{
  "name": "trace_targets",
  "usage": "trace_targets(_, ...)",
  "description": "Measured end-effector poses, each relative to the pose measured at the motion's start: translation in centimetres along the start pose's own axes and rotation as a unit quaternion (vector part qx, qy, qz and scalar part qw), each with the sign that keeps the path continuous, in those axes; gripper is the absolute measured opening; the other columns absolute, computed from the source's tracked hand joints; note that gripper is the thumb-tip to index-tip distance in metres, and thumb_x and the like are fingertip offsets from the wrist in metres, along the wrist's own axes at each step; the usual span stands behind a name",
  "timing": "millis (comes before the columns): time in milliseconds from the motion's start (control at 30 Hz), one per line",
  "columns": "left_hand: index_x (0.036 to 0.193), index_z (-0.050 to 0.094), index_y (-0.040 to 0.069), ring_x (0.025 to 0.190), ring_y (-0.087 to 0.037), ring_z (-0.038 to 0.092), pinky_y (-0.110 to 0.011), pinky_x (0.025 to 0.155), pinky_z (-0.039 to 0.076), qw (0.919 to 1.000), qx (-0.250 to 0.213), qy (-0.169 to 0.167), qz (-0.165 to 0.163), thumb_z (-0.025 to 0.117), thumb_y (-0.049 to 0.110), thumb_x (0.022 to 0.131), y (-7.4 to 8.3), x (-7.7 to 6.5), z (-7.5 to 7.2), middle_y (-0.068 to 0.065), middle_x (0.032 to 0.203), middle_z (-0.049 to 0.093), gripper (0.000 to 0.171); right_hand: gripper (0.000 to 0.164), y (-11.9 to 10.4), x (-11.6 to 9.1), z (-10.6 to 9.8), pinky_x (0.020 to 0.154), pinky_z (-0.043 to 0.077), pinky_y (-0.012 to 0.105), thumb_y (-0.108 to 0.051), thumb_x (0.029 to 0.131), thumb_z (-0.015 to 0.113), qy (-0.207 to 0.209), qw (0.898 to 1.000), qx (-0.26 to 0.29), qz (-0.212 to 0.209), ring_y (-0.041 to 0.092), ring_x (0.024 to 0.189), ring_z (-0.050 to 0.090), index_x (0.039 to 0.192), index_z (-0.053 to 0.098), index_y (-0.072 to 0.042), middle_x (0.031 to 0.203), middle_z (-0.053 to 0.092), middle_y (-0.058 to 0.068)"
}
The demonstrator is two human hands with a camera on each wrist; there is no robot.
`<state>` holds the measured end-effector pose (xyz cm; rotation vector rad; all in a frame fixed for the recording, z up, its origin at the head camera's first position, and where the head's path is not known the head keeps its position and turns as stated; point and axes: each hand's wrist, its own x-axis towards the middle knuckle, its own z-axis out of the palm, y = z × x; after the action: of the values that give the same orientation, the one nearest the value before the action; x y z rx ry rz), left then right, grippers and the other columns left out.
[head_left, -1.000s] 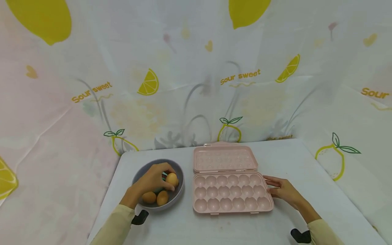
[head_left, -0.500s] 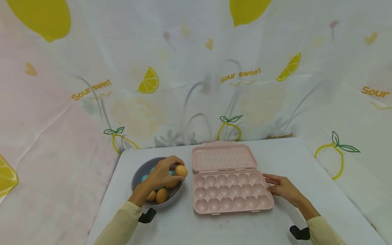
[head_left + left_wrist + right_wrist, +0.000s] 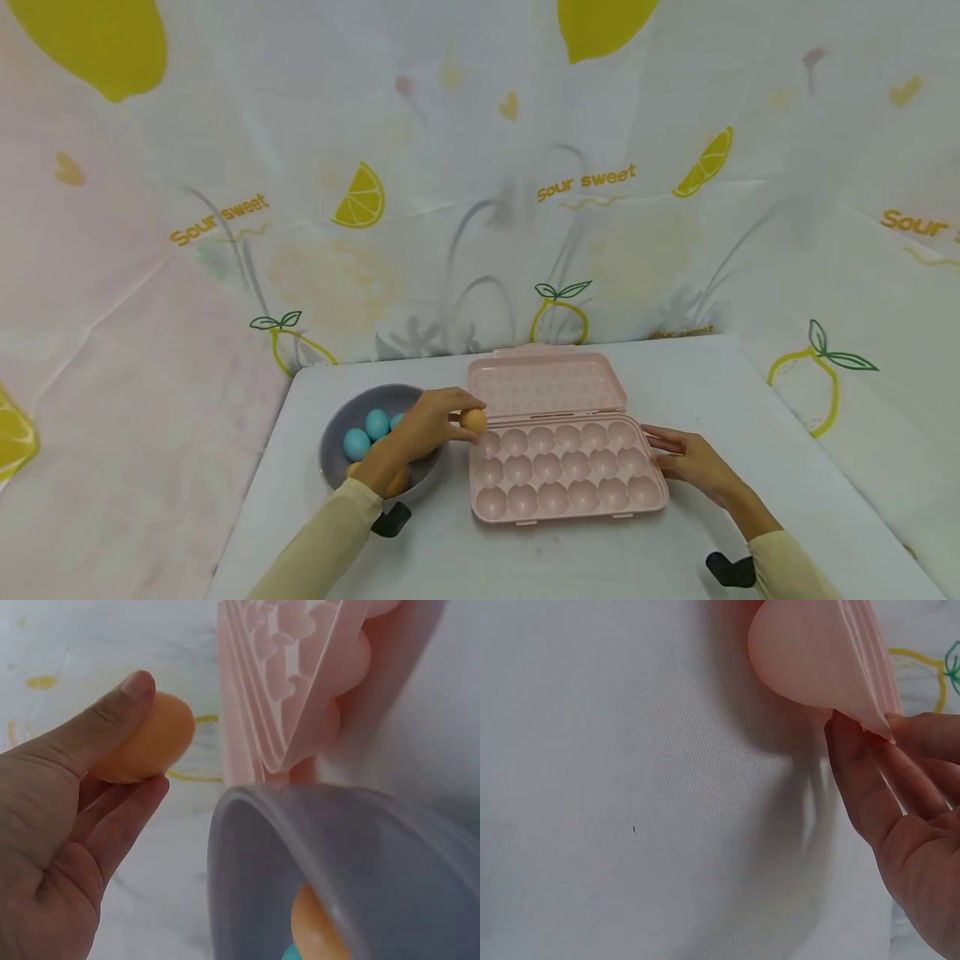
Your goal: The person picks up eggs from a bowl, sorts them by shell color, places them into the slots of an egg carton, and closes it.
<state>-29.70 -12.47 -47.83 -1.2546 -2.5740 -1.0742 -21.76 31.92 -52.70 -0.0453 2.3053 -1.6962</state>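
My left hand [image 3: 420, 429] pinches a light brown egg [image 3: 473, 421] between thumb and fingers, at the back left corner of a pink egg box [image 3: 573, 518]. In the left wrist view the egg [image 3: 161, 739] is up beside the box, clear of the grey bowl [image 3: 240, 817]. The box lies with its lid [image 3: 547, 387] folded back, and its rows of round hollows hold nothing. With thumb and fingertips, my right hand [image 3: 705, 468] grips the box's right edge; the right wrist view has this hand [image 3: 911, 847] pinching the rim.
The grey bowl stands left of the box, under my left forearm. Blue eggs [image 3: 356, 444] and brown eggs [image 3: 397, 482] lie in it, partly hidden by the arm. A lemon-print cloth [image 3: 480, 183] hangs behind the white table [image 3: 570, 567].
My left hand has lifted the brown egg out of the bowl and carried it right to the egg box's corner. More blue eggs show in the bowl. The right hand stays on the box.
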Motion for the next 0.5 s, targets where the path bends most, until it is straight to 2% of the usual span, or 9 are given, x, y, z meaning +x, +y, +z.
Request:
trace_targets(100, 0.115, 0.069, 0.006, 0.094, -0.015, 0.062, -0.024, 0.081, 0.052, 0.9993, 0.034, -0.013, 0.007, 0.088, 0.019, 0.071, 0.2, 0.6, 0.6, -0.002, 0.108, 0.067, 0.050, 0.060, -0.1, 0.0, 0.2, 0.083, 0.055, 0.038, -0.007, 0.093, 0.064, 0.008, 1.000, -0.010, -0.003, 0.040, 0.119, 0.056, 0.145, 0.038, 0.007, 0.141, 0.042, 0.032)
trace_targets(233, 0.112, 0.068, 0.003, 0.092, -0.020, 0.061, -0.033, 0.081, 0.052, 0.9967, 0.077, -0.025, 0.011, 0.087, 0.012, 0.072, 0.7, 1.0, 1.4, -0.006, 0.107, 0.066, 0.046, 0.058, -0.2, 0.1, 0.5, 0.081, 0.056, 0.036, -0.005, 0.092, 0.063, 0.019, 0.999, -0.028, -0.010, 0.040, 0.118, 0.056, 0.143, 0.040, 0.008, 0.139, 0.044, 0.032)
trace_targets(367, 0.112, 0.066, 0.000, 0.091, -0.022, 0.060, -0.036, 0.081, 0.052, 0.9956, 0.088, -0.027, -0.014, 0.085, 0.006, 0.073, 0.9, 0.9, 2.5, -0.009, 0.105, 0.064, 0.044, 0.057, -0.2, 0.1, 0.5, 0.082, 0.055, 0.035, -0.008, 0.093, 0.063, 0.019, 0.999, -0.032, -0.009, 0.038, 0.119, 0.056, 0.144, 0.040, 0.007, 0.141, 0.044, 0.030)
trace_targets(500, 0.111, 0.066, 0.000, 0.090, -0.021, 0.059, -0.035, 0.079, 0.051, 0.9951, 0.087, -0.008, -0.046, 0.086, 0.007, 0.071, 1.0, 0.8, 3.7, -0.007, 0.102, 0.062, 0.045, 0.057, -0.1, 0.1, 0.4, 0.082, 0.055, 0.036, -0.008, 0.093, 0.063, 0.019, 0.999, -0.030, -0.012, 0.038, 0.119, 0.056, 0.143, 0.040, 0.007, 0.143, 0.042, 0.030)
